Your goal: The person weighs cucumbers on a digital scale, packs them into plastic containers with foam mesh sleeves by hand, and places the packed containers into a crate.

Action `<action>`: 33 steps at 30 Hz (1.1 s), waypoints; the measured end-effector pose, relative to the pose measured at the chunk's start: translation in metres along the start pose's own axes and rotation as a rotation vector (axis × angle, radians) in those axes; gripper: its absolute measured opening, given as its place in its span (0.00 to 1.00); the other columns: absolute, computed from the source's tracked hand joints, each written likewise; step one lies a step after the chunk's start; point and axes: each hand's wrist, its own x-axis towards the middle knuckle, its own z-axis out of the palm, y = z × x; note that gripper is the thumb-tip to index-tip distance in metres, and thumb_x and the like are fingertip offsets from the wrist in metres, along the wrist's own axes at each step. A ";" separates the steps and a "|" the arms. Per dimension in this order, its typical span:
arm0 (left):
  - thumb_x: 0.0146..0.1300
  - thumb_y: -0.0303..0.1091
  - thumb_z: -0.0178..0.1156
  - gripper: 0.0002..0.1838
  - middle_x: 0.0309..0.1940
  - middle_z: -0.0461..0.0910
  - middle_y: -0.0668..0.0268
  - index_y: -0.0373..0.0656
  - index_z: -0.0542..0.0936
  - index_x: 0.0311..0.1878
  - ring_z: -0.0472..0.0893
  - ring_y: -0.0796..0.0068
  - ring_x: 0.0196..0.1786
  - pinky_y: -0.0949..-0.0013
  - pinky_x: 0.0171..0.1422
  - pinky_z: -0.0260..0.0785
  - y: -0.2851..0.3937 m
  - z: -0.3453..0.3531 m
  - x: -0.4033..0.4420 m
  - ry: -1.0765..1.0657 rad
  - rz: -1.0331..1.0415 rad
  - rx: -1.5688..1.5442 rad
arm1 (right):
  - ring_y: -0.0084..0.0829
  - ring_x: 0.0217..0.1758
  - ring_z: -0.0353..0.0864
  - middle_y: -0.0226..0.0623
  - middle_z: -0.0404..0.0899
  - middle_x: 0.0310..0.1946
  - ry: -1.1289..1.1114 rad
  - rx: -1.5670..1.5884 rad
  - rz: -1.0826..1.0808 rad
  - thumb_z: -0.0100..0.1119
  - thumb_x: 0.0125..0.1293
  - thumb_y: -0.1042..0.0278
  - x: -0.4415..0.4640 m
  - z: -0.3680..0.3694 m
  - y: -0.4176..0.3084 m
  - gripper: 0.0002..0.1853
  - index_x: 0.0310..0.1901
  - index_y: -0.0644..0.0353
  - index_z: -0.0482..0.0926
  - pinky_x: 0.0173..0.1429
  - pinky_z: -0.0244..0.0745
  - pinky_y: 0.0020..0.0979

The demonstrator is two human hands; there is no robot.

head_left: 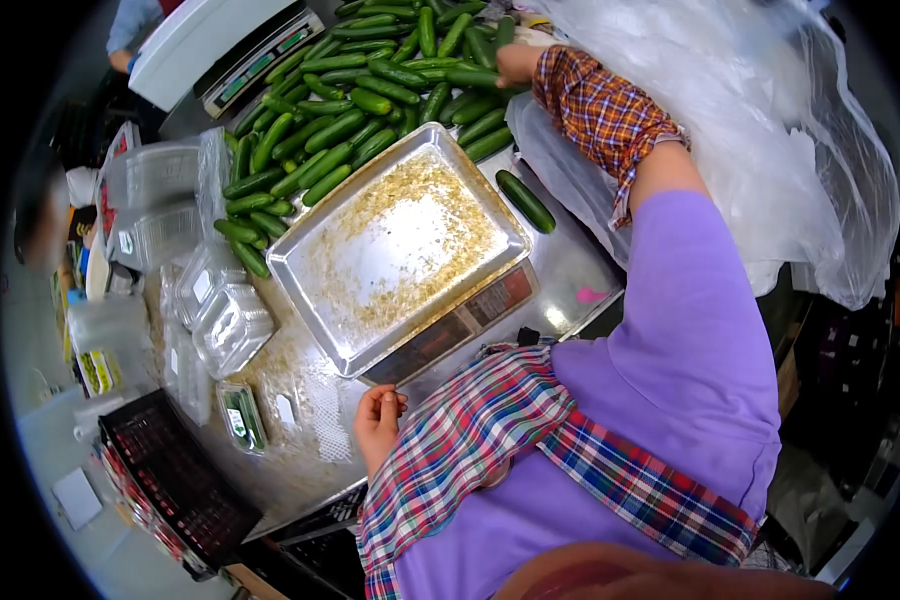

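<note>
Right hand touches cucumbers toward the bench's far edge, grip unclear; left hand curls closed near the tray.

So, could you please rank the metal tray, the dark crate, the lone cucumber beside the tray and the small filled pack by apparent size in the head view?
1. Metal tray
2. Dark crate
3. Lone cucumber and small filled pack, unranked: the cucumber looks longer, the pack wider.

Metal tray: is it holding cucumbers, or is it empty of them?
Empty of them: the metal tray shows bare metal and yellowish residue; the cucumbers lie outside.
</note>
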 end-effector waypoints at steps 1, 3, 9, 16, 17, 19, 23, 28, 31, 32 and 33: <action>0.68 0.28 0.52 0.07 0.31 0.78 0.65 0.36 0.76 0.44 0.74 0.80 0.33 0.76 0.42 0.68 0.001 0.000 0.000 0.002 0.003 0.013 | 0.47 0.41 0.81 0.53 0.81 0.33 -0.061 0.026 0.076 0.70 0.48 0.49 -0.010 -0.003 -0.011 0.27 0.34 0.71 0.81 0.46 0.74 0.43; 0.68 0.28 0.52 0.07 0.31 0.78 0.65 0.36 0.76 0.44 0.74 0.80 0.34 0.76 0.42 0.68 0.004 0.001 0.000 0.004 0.009 0.044 | 0.45 0.48 0.79 0.54 0.79 0.42 -0.213 0.117 0.206 0.74 0.45 0.49 -0.014 0.004 -0.025 0.35 0.46 0.72 0.75 0.51 0.74 0.41; 0.68 0.28 0.53 0.07 0.31 0.79 0.65 0.35 0.76 0.44 0.74 0.80 0.33 0.77 0.41 0.68 0.002 0.000 0.003 0.017 0.009 0.041 | 0.47 0.57 0.74 0.55 0.73 0.53 -0.282 0.150 0.382 0.74 0.46 0.48 -0.010 -0.001 -0.046 0.50 0.61 0.70 0.55 0.57 0.71 0.39; 0.68 0.28 0.53 0.07 0.31 0.78 0.66 0.35 0.75 0.45 0.74 0.81 0.34 0.78 0.40 0.67 0.006 0.002 0.004 0.043 -0.008 0.064 | 0.45 0.55 0.75 0.57 0.74 0.51 -0.226 0.456 0.365 0.68 0.40 0.51 -0.001 0.007 -0.037 0.46 0.56 0.78 0.63 0.54 0.71 0.36; 0.68 0.28 0.53 0.07 0.31 0.78 0.66 0.35 0.75 0.45 0.74 0.81 0.34 0.78 0.41 0.67 0.005 0.001 0.003 0.037 -0.006 0.059 | 0.45 0.55 0.75 0.57 0.74 0.51 -0.217 0.481 0.349 0.68 0.40 0.51 0.001 0.004 -0.036 0.45 0.55 0.77 0.64 0.53 0.72 0.36; 0.68 0.28 0.53 0.08 0.31 0.78 0.67 0.36 0.75 0.46 0.74 0.81 0.34 0.78 0.41 0.67 0.001 0.000 0.004 0.027 0.000 0.046 | 0.46 0.52 0.76 0.56 0.76 0.48 -0.107 0.488 0.295 0.68 0.39 0.53 -0.001 -0.009 -0.041 0.43 0.54 0.77 0.67 0.52 0.72 0.35; 0.68 0.30 0.53 0.08 0.32 0.78 0.67 0.37 0.75 0.46 0.74 0.82 0.36 0.78 0.42 0.67 -0.003 0.000 -0.001 0.011 0.009 0.044 | 0.44 0.49 0.78 0.54 0.78 0.46 0.222 0.638 -0.133 0.68 0.40 0.59 -0.005 -0.052 -0.077 0.38 0.55 0.71 0.70 0.51 0.73 0.36; 0.68 0.30 0.53 0.08 0.32 0.79 0.67 0.37 0.76 0.46 0.75 0.82 0.36 0.78 0.41 0.67 -0.007 -0.001 -0.010 -0.017 0.068 0.035 | 0.45 0.54 0.75 0.53 0.73 0.52 0.193 0.459 -0.473 0.64 0.43 0.66 -0.048 -0.111 -0.198 0.41 0.62 0.69 0.62 0.55 0.71 0.37; 0.68 0.29 0.53 0.08 0.32 0.79 0.67 0.36 0.76 0.46 0.75 0.82 0.36 0.78 0.41 0.67 -0.015 -0.005 -0.020 -0.018 0.122 0.045 | 0.47 0.54 0.73 0.50 0.73 0.51 0.236 0.299 -0.622 0.65 0.43 0.69 -0.065 -0.088 -0.260 0.39 0.62 0.64 0.63 0.55 0.71 0.39; 0.68 0.29 0.53 0.08 0.32 0.79 0.66 0.36 0.76 0.46 0.75 0.82 0.36 0.78 0.41 0.67 -0.016 -0.006 -0.024 -0.015 0.137 0.047 | 0.47 0.55 0.72 0.50 0.72 0.51 0.171 0.307 -0.636 0.65 0.42 0.70 -0.074 -0.084 -0.277 0.39 0.61 0.65 0.63 0.55 0.71 0.40; 0.68 0.29 0.53 0.08 0.32 0.79 0.66 0.36 0.76 0.46 0.75 0.82 0.36 0.78 0.41 0.67 -0.018 -0.006 -0.029 -0.012 0.154 0.048 | 0.48 0.55 0.71 0.50 0.71 0.52 0.105 0.312 -0.650 0.65 0.41 0.71 -0.082 -0.078 -0.290 0.39 0.60 0.66 0.64 0.54 0.71 0.40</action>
